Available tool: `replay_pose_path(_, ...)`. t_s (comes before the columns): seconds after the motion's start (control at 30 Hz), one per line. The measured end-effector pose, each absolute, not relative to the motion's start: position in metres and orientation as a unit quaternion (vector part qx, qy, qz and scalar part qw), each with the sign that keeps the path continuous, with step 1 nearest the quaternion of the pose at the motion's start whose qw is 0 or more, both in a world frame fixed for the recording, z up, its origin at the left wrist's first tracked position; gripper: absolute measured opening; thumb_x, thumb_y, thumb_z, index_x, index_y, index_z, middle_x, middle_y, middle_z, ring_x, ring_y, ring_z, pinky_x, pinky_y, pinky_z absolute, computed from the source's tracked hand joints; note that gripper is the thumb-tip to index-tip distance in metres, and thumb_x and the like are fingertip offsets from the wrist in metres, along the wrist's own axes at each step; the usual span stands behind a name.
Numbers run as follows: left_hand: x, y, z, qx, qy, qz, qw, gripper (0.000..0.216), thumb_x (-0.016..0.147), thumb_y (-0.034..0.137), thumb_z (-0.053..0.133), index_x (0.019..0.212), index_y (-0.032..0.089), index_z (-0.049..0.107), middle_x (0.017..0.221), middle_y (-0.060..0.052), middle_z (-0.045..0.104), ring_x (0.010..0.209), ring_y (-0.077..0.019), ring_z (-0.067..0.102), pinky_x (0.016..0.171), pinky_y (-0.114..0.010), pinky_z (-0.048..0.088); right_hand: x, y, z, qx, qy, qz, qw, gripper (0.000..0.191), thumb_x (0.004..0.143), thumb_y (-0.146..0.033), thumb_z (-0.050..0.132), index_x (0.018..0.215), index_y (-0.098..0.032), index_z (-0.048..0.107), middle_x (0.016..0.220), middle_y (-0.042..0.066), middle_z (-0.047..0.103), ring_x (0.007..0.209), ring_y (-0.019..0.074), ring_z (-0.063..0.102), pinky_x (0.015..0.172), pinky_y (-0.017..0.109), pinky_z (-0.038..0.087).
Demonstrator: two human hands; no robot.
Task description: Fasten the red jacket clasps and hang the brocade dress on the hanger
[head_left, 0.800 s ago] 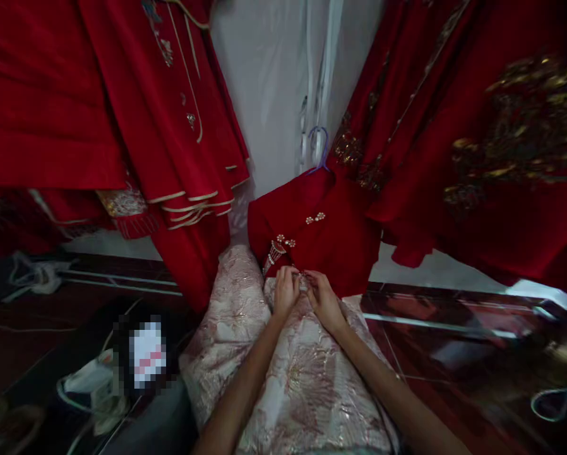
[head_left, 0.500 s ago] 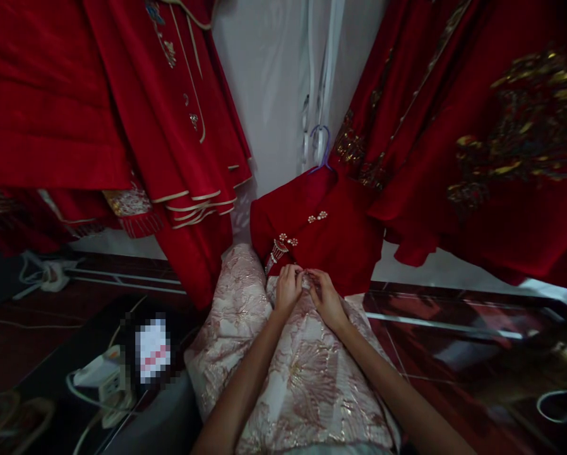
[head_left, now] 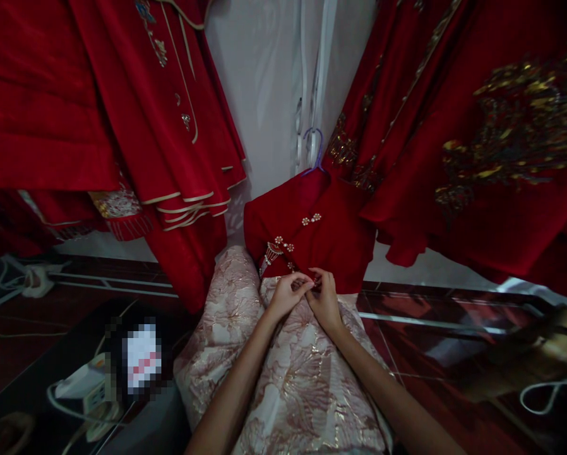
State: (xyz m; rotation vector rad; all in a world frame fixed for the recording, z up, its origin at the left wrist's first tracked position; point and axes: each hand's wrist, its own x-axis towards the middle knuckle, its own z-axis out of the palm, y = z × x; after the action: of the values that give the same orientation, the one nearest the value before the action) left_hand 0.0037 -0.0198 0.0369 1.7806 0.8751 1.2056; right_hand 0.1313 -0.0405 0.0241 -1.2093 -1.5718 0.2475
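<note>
One red top (head_left: 340, 237) spreads crosswise — collar (head_left: 314, 184) pointing away from both hands (head_left: 287, 296) (head_left: 326, 300).

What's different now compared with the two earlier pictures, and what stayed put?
The left hand has shifted rightward, closer to the right hand, uncovering a small beaded ornament on the red fabric top. Whether either hand took or released anything is unclear. The thin purple hanger and pale pink floral brocade cloth stayed as they were.
</note>
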Motion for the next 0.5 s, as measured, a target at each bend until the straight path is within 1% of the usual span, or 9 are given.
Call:
replay_pose_path(0.07, 0.003, -0.02, 0.043, 0.673, 0.333, 0.496, 0.436, 0.024, 0.078, 0.036, 0.061, 0.087, 0.015, 0.067, 0.088, -0.006, 0.069, 0.08, -0.0146, 0.062, 0.075, -0.025, 0.047, 0.138, -0.037, 0.033, -0.512, -0.658, 0.111, 0.54, 0.027, 0.078, -0.017, 0.051, 0.105, -0.018, 0.053, 0.096, 0.007, 0.054, 0.089, 0.0195, 0.052, 0.08, 0.034, 0.044)
replay_pose_path(0.13, 0.001, -0.011, 0.049, 0.608, 0.357, 0.541, 0.458, 0.028, 0.079, 0.039, 0.06, 0.089, 0.014, 0.068, 0.085, -0.007, 0.07, 0.075, -0.0143, 0.062, 0.072, -0.025, 0.048, 0.147, -0.034, 0.045, -0.512, -0.653, 0.123, 0.544, 0.021, 0.079, -0.016, 0.049, 0.099, -0.018, 0.053, 0.091, 0.006, 0.056, 0.083, 0.0177, 0.053, 0.076, 0.031, 0.044)
replay_pose_path(0.2, -0.003, 0.004, 0.056, 0.511, 0.385, 0.593, 0.488, 0.033, 0.079, 0.042, 0.059, 0.091, 0.013, 0.067, 0.083, -0.009, 0.07, 0.067, -0.013, 0.061, 0.068, -0.026, 0.048, 0.156, -0.032, 0.057, -0.51, -0.653, 0.135, 0.543, 0.019, 0.078, -0.016, 0.049, 0.097, -0.018, 0.054, 0.088, 0.004, 0.056, 0.079, 0.0162, 0.053, 0.073, 0.028, 0.043)
replay_pose_path(0.23, -0.004, 0.012, 0.06, 0.466, 0.385, 0.615, 0.507, 0.034, 0.078, 0.043, 0.059, 0.092, 0.013, 0.067, 0.086, -0.009, 0.07, 0.066, -0.0125, 0.061, 0.068, -0.027, 0.048, 0.161, -0.031, 0.063, -0.505, -0.665, 0.146, 0.531, 0.019, 0.077, -0.015, 0.05, 0.096, -0.018, 0.054, 0.086, 0.003, 0.056, 0.076, 0.0154, 0.053, 0.071, 0.027, 0.043)
replay_pose_path(0.27, -0.006, 0.019, 0.064, 0.427, 0.375, 0.633, 0.526, 0.035, 0.077, 0.043, 0.06, 0.093, 0.013, 0.067, 0.091, -0.01, 0.07, 0.067, -0.0122, 0.061, 0.07, -0.027, 0.049, 0.164, -0.031, 0.068, -0.497, -0.683, 0.159, 0.512, 0.019, 0.076, -0.015, 0.051, 0.095, -0.019, 0.055, 0.083, 0.002, 0.056, 0.073, 0.0145, 0.053, 0.068, 0.026, 0.042)
replay_pose_path(0.33, -0.008, 0.031, 0.073, 0.381, 0.336, 0.654, 0.56, 0.036, 0.076, 0.043, 0.062, 0.095, 0.014, 0.068, 0.101, -0.011, 0.069, 0.076, -0.0127, 0.063, 0.076, -0.028, 0.049, 0.17, -0.032, 0.075, -0.476, -0.722, 0.186, 0.466, 0.019, 0.075, -0.015, 0.053, 0.093, -0.02, 0.055, 0.079, 0.0, 0.056, 0.068, 0.013, 0.051, 0.063, 0.024, 0.041)
replay_pose_path(0.37, -0.009, 0.033, 0.077, 0.372, 0.319, 0.654, 0.576, 0.036, 0.075, 0.043, 0.063, 0.096, 0.014, 0.068, 0.103, -0.011, 0.068, 0.08, -0.013, 0.063, 0.079, -0.028, 0.048, 0.171, -0.033, 0.077, -0.467, -0.737, 0.197, 0.447, 0.019, 0.074, -0.015, 0.053, 0.092, -0.02, 0.056, 0.078, 0.0, 0.056, 0.067, 0.0125, 0.051, 0.062, 0.023, 0.04)
replay_pose_path(0.43, -0.01, 0.035, 0.082, 0.369, 0.303, 0.644, 0.598, 0.037, 0.073, 0.043, 0.065, 0.097, 0.015, 0.069, 0.101, -0.011, 0.069, 0.081, -0.0129, 0.063, 0.08, -0.028, 0.047, 0.172, -0.033, 0.079, -0.458, -0.752, 0.206, 0.428, 0.019, 0.074, -0.015, 0.052, 0.092, -0.02, 0.056, 0.077, -0.001, 0.056, 0.066, 0.0119, 0.051, 0.061, 0.022, 0.039)
replay_pose_path(0.5, -0.011, 0.032, 0.082, 0.373, 0.304, 0.642, 0.597, 0.038, 0.072, 0.043, 0.067, 0.097, 0.014, 0.069, 0.097, -0.01, 0.069, 0.079, -0.0126, 0.063, 0.08, -0.028, 0.047, 0.172, -0.034, 0.078, -0.455, -0.754, 0.209, 0.424, 0.019, 0.074, -0.015, 0.052, 0.092, -0.02, 0.056, 0.078, -0.001, 0.056, 0.067, 0.0116, 0.051, 0.061, 0.022, 0.039)
